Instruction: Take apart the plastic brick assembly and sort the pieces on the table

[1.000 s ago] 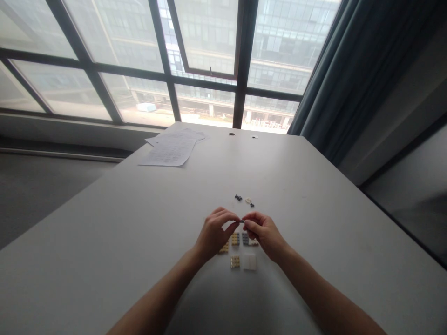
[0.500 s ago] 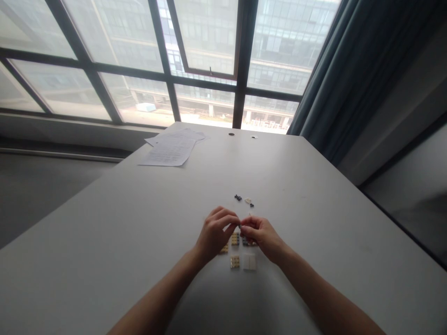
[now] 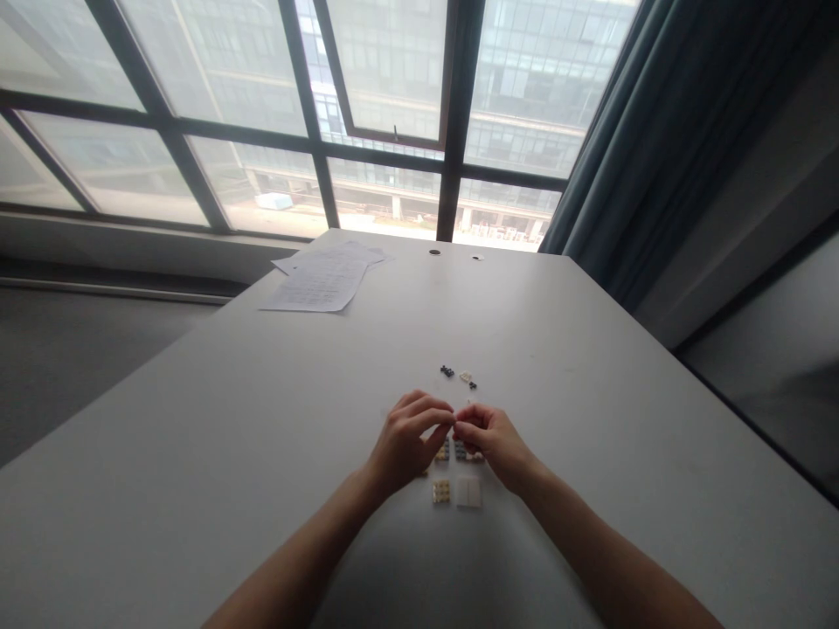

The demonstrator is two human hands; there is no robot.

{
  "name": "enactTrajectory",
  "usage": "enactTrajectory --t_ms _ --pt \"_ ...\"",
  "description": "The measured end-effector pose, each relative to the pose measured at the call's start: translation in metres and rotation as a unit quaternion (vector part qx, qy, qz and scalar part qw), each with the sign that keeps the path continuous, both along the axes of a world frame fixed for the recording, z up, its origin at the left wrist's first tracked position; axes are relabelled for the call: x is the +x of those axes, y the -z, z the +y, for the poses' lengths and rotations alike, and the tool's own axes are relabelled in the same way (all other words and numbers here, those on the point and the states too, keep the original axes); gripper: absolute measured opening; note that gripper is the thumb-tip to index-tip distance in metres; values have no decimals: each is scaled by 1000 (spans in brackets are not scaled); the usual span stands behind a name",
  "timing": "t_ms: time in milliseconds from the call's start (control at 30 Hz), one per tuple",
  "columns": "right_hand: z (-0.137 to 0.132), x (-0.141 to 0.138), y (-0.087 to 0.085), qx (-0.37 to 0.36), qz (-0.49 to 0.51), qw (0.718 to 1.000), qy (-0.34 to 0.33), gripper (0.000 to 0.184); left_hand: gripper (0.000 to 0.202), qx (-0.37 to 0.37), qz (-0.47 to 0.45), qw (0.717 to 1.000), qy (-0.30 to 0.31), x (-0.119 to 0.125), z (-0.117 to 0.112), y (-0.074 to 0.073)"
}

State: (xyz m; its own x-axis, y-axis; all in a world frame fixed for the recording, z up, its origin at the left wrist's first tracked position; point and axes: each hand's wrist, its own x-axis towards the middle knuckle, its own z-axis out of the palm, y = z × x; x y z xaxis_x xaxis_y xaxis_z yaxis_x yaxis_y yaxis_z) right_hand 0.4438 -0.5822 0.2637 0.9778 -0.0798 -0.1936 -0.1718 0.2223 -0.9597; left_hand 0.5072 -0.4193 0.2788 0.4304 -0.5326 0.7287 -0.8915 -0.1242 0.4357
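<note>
My left hand [image 3: 414, 432] and my right hand [image 3: 493, 438] meet fingertip to fingertip over the white table [image 3: 275, 411], both pinched closed. Whatever small piece lies between the fingers is hidden by them. Below the hands sits a grey and tan studded block [image 3: 442, 451], partly covered by my left hand. Beside it is another dark grey and light studded block [image 3: 469, 452], partly under my right hand. Nearer to me lie a tan studded block [image 3: 441, 491] and a flat white square piece [image 3: 468, 492] with a seam down its middle.
Beyond the hands lie small black pieces [image 3: 447, 371], small cream pieces [image 3: 465, 376] and a tiny black piece [image 3: 473, 385]. Printed sheets of paper [image 3: 321, 278] rest at the table's far left. A dark curtain [image 3: 629, 140] hangs at the right of the window.
My left hand has shifted slightly right, covering more of the grey and tan block. The small dark piece that showed between the fingertips is now hidden.
</note>
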Motion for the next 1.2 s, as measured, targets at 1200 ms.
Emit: enactTrajectory --t_ms 1200 --pt "2 1 2 17 -16 1000 -4 27 13 17 9 1000 -8 2 -1 3"
